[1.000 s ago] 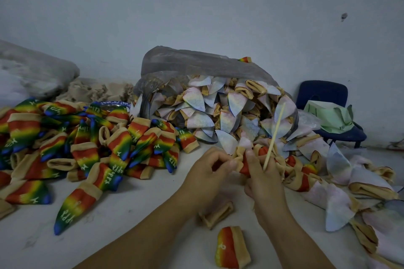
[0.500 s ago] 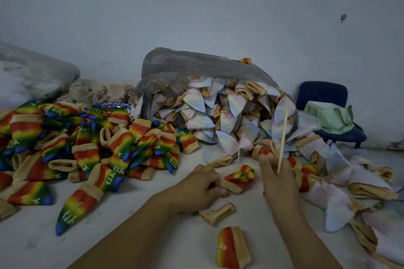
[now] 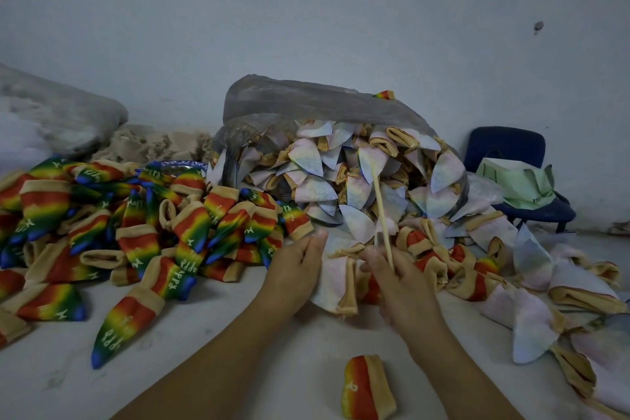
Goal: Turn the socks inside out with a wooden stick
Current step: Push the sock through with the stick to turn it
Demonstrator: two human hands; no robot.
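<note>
Pale sock [image 3: 332, 286] in L hand [image 3: 295, 271], wooden stick [image 3: 380, 211] in R hand [image 3: 400, 283].

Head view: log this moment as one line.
left hand touches pale sock | right hand holds wooden stick, tip up | pale sock unturned

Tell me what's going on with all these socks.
A person is turning socks one at a time. The right hand grips the wooden stick, which points upward, and the left hand holds a pale sock between the two hands. Rainbow socks lie heaped to the left. More unturned socks spill from the plastic bag behind.
</note>
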